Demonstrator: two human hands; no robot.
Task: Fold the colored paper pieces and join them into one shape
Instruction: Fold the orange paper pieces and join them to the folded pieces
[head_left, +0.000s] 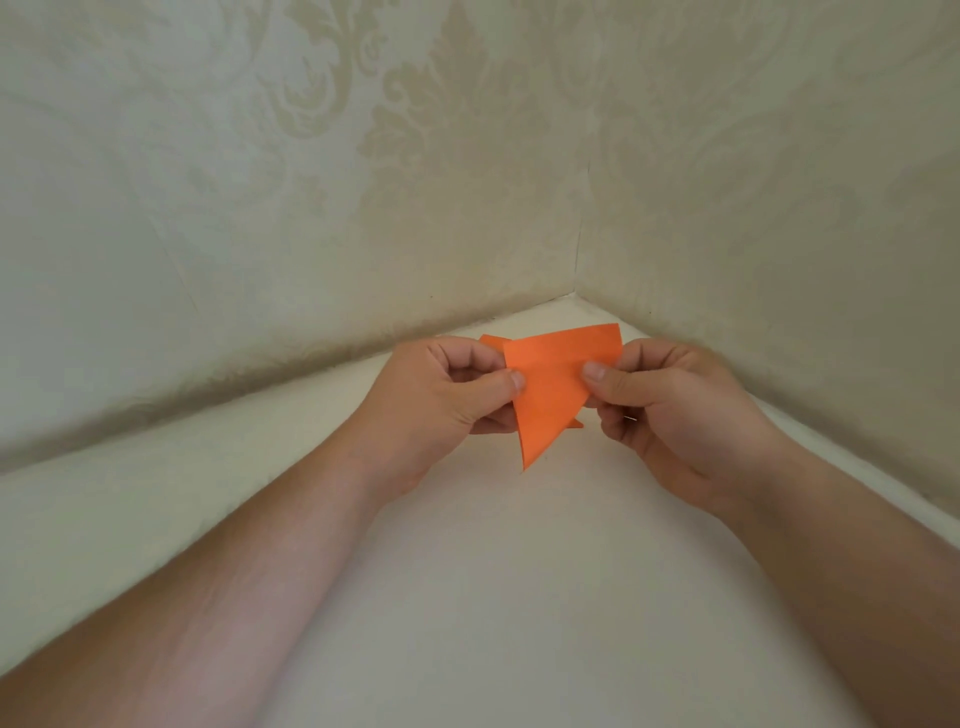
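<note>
An orange paper (553, 387) is held up in the air above the white table (498, 597), just in front of the corner where the two patterned walls (311, 182) meet. The left hand (447, 400) pinches the paper's left edge, thumb on the near face and curled fingers behind it; the right hand (670, 405) pinches the right edge the same way, thumb in front, fingers wrapped behind. The paper is already partly folded: its near face is wide at the top and narrows to a point hanging toward the table, and small orange tips peek out behind it at the upper left and lower right. Whether those tips belong to the same sheet or to a second piece cannot be told. No other colored pieces show near the paper. The step in hand looks like shaping or checking one fold, so the task seems to be early or midway, with joining not yet in sight. To do it well, the paper would best be brought down onto the table beneath it, so that edges can be lined up against a flat surface before any crease is pressed. Both thumbs should stay close to the fold line, with one hand anchoring while the other runs along the crease. Thin paper held in the air will likely bow and slip, giving a skewed fold that makes later joining loose.
</note>
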